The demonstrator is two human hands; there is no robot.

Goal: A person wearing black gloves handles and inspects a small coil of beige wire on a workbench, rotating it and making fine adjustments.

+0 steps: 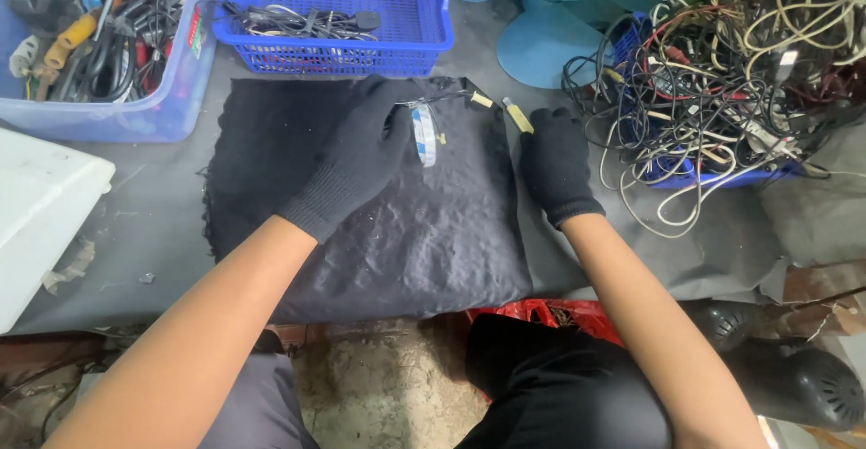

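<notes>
Nearest the camera, the person's dark-trousered knees (pixel 541 386) fill the bottom of the view, with both bare forearms reaching up from there over a black cloth (pixel 397 233) spread on the grey work surface (pixel 162 206). The left hand (pixel 356 156), in a black knit glove, lies on the cloth near its far edge with its fingers curled around a small roll of tape (pixel 424 133), white with a blue rim, held upright on edge. A thin black wire (pixel 442 97) runs from that hand toward the cloth's far right corner, ending in a yellowish tip. The right hand (pixel 555 160), also in a black glove, rests just off the cloth's right edge, its fingers drawn together around a small yellowish piece (pixel 519 117) that pokes out above the fingertips. Beyond the cloth's far edge stands a blue basket (pixel 424 16) holding a few black cables. At the far left corner of the surface sits a clear blue bin (pixel 171 106) of tools and cords, with a white box (pixel 41 206) at the left edge. A big tangle of wires (pixel 722 79) heaps up along the right side.
</notes>
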